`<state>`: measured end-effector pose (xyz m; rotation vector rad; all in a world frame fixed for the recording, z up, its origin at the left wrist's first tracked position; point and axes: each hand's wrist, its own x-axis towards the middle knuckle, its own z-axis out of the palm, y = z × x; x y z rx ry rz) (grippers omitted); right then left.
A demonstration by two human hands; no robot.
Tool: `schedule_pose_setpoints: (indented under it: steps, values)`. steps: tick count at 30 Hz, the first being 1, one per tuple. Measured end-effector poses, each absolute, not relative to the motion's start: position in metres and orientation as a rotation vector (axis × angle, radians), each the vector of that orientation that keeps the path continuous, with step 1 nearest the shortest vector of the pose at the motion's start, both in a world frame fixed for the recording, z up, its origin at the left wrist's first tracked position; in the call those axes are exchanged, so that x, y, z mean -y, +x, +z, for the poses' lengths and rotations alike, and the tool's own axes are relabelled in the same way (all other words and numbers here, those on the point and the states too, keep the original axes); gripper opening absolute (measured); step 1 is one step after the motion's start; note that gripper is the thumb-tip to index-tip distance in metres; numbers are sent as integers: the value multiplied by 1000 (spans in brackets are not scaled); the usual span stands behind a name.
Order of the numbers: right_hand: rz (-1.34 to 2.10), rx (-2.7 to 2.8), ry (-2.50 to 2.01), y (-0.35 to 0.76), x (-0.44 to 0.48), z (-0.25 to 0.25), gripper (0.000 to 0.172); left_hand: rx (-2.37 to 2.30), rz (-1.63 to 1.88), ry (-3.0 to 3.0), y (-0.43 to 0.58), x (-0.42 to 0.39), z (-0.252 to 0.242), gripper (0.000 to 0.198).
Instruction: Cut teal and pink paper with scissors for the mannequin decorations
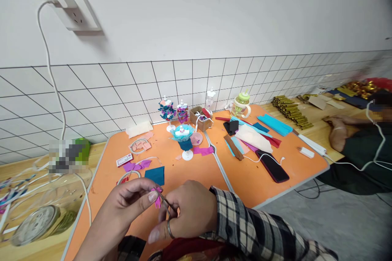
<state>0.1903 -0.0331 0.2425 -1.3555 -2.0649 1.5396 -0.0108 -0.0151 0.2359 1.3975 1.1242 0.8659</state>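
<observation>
Near the front of the orange table, my left hand [131,202] pinches a small piece of magenta crepe paper [157,202] between thumb and fingers. My right hand [192,208] grips small metal scissors [169,212], with a handle loop around a finger and the blades meeting the paper. Just beyond my hands lies a dark teal paper square [154,175]. Left of it are purple paper pieces [137,165] and a white ring [128,175]. Farther back stands a small white dress form [185,147] wrapped in teal and light blue paper.
Decorated mini dress forms [167,111], a cardboard box [200,120] and a green-lidded cup [241,105] line the wall side. Paper strips [254,138] and a phone [272,167] lie on the right. Another person's arm [339,128] rests on the neighbouring wooden table.
</observation>
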Motion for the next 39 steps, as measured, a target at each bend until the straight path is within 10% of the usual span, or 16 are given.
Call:
schedule_pose_setpoints:
  steps: [39]
  values:
    - [1582,2023,-1278,190,35,248,44,-1038,830,1334,-11,16,233,18]
